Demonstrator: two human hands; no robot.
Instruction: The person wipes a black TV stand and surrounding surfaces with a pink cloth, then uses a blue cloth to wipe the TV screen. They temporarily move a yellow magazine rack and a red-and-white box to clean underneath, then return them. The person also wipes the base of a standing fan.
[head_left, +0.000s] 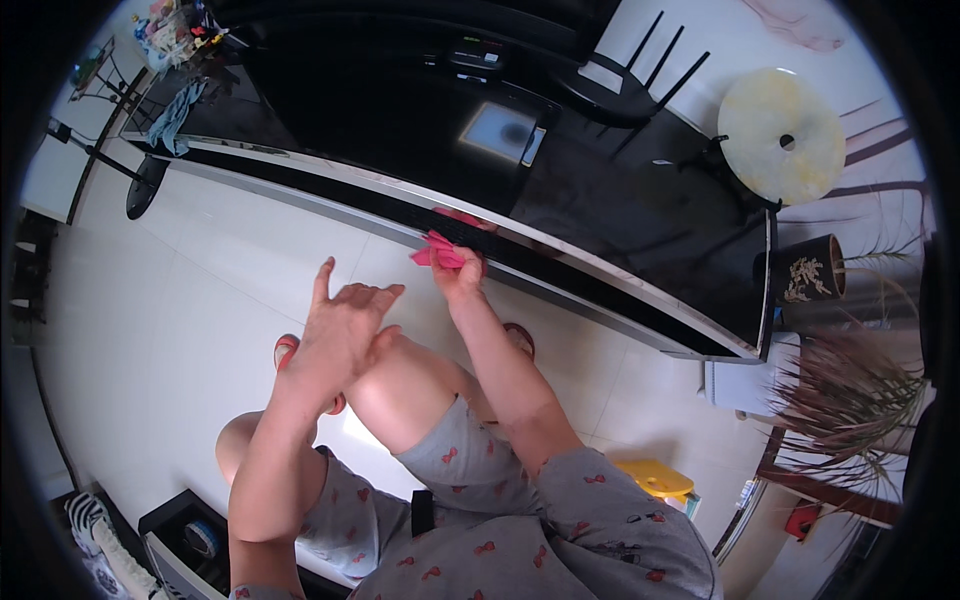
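Note:
In my right hand (459, 274) is a bunched pink cloth (439, 252), held at the front of a long low cabinet with a glossy black top (360, 112). The cloth and fingers are mirrored in the cabinet's dark front panel (517, 244). To the left, my left hand (349, 322) hangs in the air above my knee, with its fingers spread and nothing in it.
A black router-like box (478, 56), a black round stand (615, 97) and a pale stone disc (780, 135) are on the cabinet. A blue-grey cloth (176, 116) drapes over its left end. A spiky potted plant (862, 397) and yellow stool (654, 478) are at the right.

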